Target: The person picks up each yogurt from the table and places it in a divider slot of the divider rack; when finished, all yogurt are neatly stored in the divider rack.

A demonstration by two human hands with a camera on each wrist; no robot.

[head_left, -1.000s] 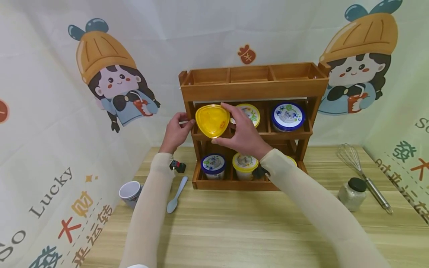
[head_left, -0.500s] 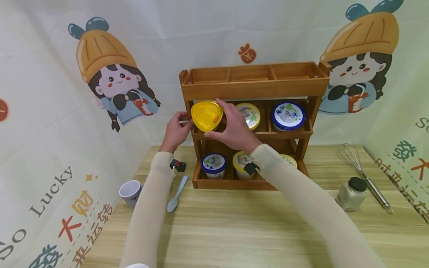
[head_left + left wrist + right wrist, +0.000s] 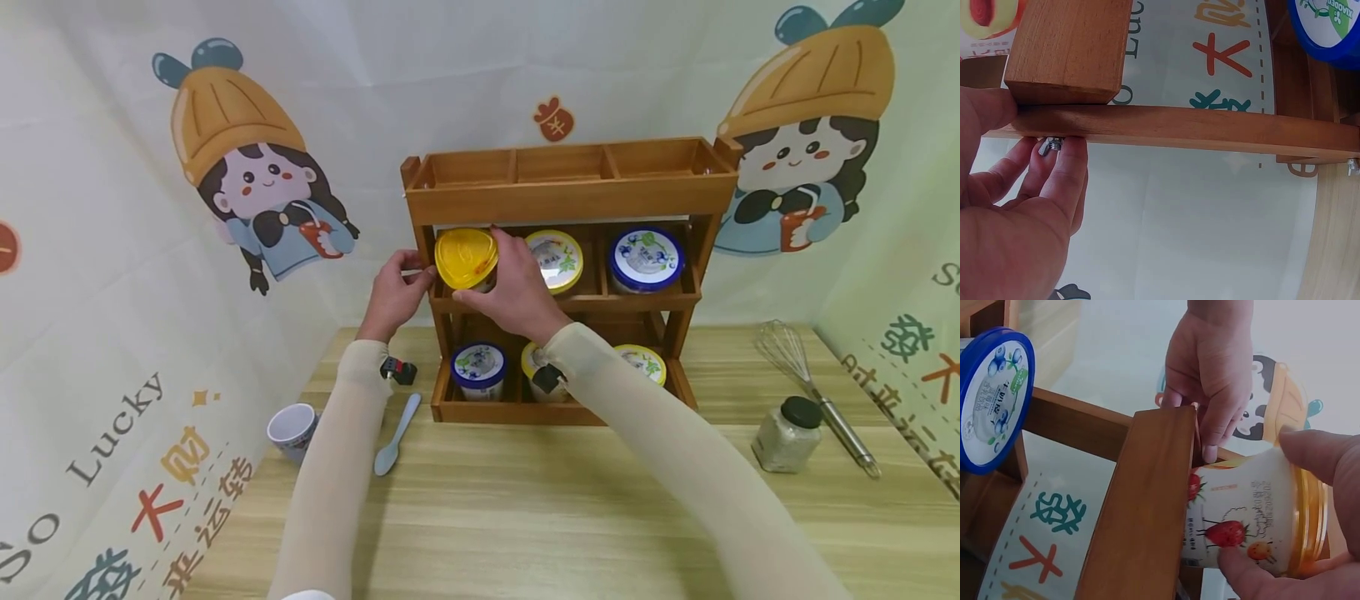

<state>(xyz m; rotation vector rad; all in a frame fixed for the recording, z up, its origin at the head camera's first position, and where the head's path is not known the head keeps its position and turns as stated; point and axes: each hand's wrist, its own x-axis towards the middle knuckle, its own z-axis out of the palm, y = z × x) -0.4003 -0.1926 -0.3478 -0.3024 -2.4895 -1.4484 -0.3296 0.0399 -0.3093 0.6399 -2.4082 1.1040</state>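
My right hand grips a cup with a yellow lid at the left compartment of the wooden rack's middle shelf. In the right wrist view, its thumb and fingers hold the white cup, printed with strawberries, and its base is partly hidden behind the rack's front board. My left hand holds the rack's left side; in the left wrist view its thumb lies above the wooden post and its fingers below, around a metal wing nut.
Yellow-lidded and blue-lidded cups share the middle shelf. Several more cups stand on the bottom shelf. Left of the rack are a light-blue spoon and a mug; right, a black-capped jar and a whisk.
My right hand has carried the yellow-lidded cup left and inward to the left compartment of the middle shelf, tilting its lid. The left hand has stayed at the rack's side.
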